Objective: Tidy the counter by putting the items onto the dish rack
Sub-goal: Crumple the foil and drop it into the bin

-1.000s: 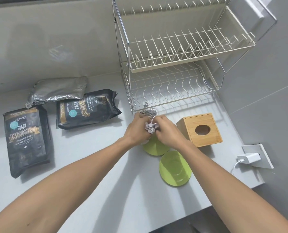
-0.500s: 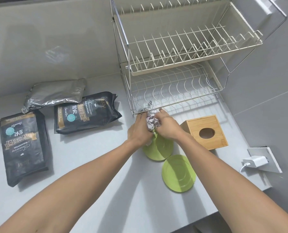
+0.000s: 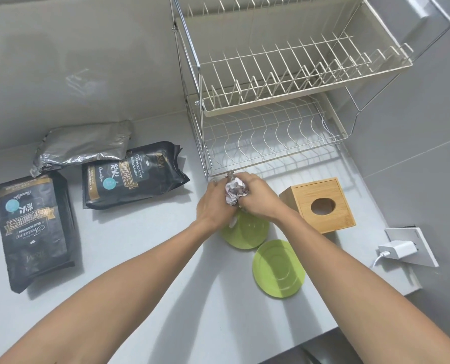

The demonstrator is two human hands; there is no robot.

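Head view: left hand (image 3: 213, 206) and right hand (image 3: 258, 199) both closed around a foil ball (image 3: 234, 193) beside the dish rack (image 3: 271, 158); keep squeezing evenly, then lift it onto the lower shelf.

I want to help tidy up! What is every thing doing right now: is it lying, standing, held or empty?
Crumpled foil wad: held between both hands.
Left hand: closed on the wad.
Right hand: closed on the wad.
Dish rack: both tiers empty.
Two green plates: flat on the counter.
Two black coffee bags: lying flat, sealed.
Silver bag: lying flat.
Wooden tissue box: upright.
Charger: plugged in.
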